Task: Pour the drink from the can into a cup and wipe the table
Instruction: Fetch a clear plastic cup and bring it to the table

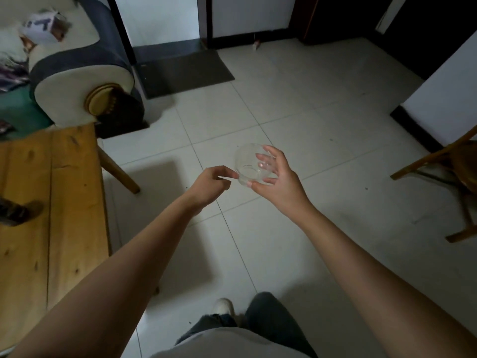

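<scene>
Cut off: dark object point(15, 211), left edge on table point(64, 202), unidentifiable.
Cup point(251, 164): clear glass, frame centre.
Right hand point(276, 179): grasps cup.
Left hand point(210, 182): pinches its rim.

- cup point(249, 162): clear glass, short and wide, looks empty, tilted with mouth toward camera. Cradled in right hand point(277, 177), fingers spread behind far wall, thumb under near rim. Left hand point(210, 183) pinches rim on cup's left side.
- table point(51, 202): light knotty wood planks, well left of the grip.
</scene>
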{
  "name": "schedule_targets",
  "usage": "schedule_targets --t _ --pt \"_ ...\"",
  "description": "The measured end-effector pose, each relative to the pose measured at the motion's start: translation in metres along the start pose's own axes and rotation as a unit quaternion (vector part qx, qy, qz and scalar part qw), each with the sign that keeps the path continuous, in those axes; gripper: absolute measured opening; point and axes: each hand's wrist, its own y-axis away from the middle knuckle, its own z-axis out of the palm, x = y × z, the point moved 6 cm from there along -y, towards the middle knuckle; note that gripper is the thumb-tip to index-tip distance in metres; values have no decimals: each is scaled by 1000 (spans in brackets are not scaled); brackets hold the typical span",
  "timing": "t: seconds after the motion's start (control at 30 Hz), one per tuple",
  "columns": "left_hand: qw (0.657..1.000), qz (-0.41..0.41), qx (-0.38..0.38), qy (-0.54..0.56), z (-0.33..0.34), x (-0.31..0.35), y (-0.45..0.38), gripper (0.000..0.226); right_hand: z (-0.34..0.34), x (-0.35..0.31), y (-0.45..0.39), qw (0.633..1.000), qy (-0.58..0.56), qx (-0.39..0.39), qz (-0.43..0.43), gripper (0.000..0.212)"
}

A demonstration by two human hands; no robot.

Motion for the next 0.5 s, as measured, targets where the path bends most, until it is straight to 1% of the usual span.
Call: schedule_targets --t 0.07,0.2,0.33,0.5 --pt "1000 -5 11 7 -14 2 -22 29 5 -2 -30 1000 2 -14 -2 74" --pt "998 -7 55 10 -46 7 -63 33 21 -8 -92 998 9 -58 -17 74" --pt "994 -20 100 30 -86 10 -103 33 42 -19 -160 992 23 -115 -45 74" --pt "980 -32 190 41 -140 25 -150 32 70 -44 -252 975 49 -198 -85 75"
